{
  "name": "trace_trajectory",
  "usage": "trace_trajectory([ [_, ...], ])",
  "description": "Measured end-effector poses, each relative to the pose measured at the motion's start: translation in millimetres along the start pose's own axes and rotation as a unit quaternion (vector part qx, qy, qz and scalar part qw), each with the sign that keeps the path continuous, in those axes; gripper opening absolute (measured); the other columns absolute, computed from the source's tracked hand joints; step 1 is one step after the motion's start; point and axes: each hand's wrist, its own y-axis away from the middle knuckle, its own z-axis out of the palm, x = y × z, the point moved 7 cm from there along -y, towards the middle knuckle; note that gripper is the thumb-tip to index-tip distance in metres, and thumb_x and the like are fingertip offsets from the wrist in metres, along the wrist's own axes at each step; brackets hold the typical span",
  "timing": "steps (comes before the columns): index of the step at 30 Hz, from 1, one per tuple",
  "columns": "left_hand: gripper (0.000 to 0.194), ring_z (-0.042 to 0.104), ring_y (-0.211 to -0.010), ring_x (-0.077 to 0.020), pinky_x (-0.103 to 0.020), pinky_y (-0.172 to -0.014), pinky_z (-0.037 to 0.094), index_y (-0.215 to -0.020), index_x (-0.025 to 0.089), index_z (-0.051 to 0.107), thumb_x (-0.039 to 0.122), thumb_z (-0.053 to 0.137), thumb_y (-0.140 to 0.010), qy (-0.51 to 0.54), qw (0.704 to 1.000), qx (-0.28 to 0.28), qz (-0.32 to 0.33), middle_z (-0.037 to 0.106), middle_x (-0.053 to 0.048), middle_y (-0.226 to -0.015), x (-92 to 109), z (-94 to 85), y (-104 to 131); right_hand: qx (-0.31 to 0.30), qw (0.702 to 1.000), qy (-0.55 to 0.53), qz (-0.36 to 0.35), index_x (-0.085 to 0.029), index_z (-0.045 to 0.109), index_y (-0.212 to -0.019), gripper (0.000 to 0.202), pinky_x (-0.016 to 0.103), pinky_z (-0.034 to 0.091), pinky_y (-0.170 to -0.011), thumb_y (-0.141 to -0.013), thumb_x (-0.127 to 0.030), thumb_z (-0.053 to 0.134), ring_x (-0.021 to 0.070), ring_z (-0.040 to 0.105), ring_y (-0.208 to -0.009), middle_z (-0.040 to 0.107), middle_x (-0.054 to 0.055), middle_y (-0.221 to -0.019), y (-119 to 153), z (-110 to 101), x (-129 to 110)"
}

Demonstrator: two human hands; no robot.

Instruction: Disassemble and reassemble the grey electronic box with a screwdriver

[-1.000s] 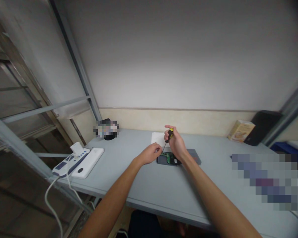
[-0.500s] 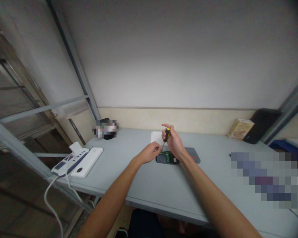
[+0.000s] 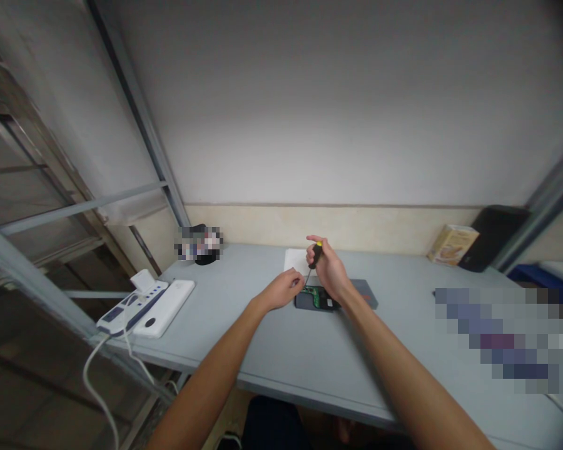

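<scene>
A dark device with an exposed green circuit board (image 3: 316, 300) lies on the grey-blue table (image 3: 281, 344). My right hand (image 3: 328, 269) is wrapped round a black and yellow screwdriver (image 3: 316, 253), its index finger stretched out past the handle. The shaft slants down to the upper left part of the board. At that spot my left hand (image 3: 285, 287) has its fingers pinched together beside the tip; what they hold, if anything, is too small to tell. A dark grey flat piece (image 3: 366, 294) lies partly behind my right wrist, and white paper (image 3: 294, 260) sits behind the device.
At the left edge are a white power strip (image 3: 131, 307) with cables and a white flat box (image 3: 169, 306). A yellow box (image 3: 453, 244) and a black case (image 3: 493, 239) stand at the back right. Blurred items lie at the far left back and on the right.
</scene>
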Motion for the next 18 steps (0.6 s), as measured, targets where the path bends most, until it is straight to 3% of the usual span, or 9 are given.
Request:
trace_trajectory([
  [6,0.028,0.052,-0.074,-0.0141,-0.024,-0.069,0.041,-0.077,0.016,0.060,0.028,0.045,-0.098,0.014,1.000,0.000,0.007,0.057,-0.001,-0.080,0.5,0.9,-0.1,0.002,1.000,-0.001,0.008,-0.024,0.064,-0.090,0.028,0.029,0.045,-0.070,-0.080,-0.047,0.075,0.0164,0.059,-0.079,0.063,0.002,-0.090,1.7,-5.3,-2.5],
  [9,0.027,0.051,-0.074,-0.0143,-0.024,-0.069,0.041,-0.077,0.016,0.060,0.027,0.046,-0.097,0.011,1.000,0.002,-0.002,0.057,-0.001,-0.078,-1.5,1.3,-0.1,0.001,1.000,0.005,0.005,-0.025,0.057,-0.085,0.031,0.029,0.044,-0.069,-0.077,-0.045,0.079,0.0150,0.059,-0.074,0.063,0.000,-0.086,2.7,-4.9,-2.9],
  [14,0.025,0.053,-0.076,-0.0142,-0.024,-0.072,0.042,-0.081,0.016,0.062,0.026,0.045,-0.097,0.015,1.000,-0.003,0.005,0.059,-0.002,-0.083,-1.7,2.0,0.1,0.016,1.000,0.002,-0.018,-0.025,0.056,-0.086,0.031,0.026,0.033,-0.055,-0.082,-0.052,0.072,0.0114,0.042,-0.055,0.043,-0.006,-0.063,0.4,-5.0,-4.7],
  [18,0.025,0.054,-0.077,-0.0143,-0.024,-0.073,0.042,-0.081,0.016,0.061,0.026,0.045,-0.097,0.019,1.000,-0.004,0.013,0.059,-0.002,-0.083,-1.6,1.7,0.2,0.010,0.999,-0.032,0.007,-0.025,0.065,-0.100,0.031,0.027,0.038,-0.058,-0.089,-0.054,0.061,0.0132,0.046,-0.060,0.047,-0.003,-0.070,-1.7,-6.7,-2.8],
])
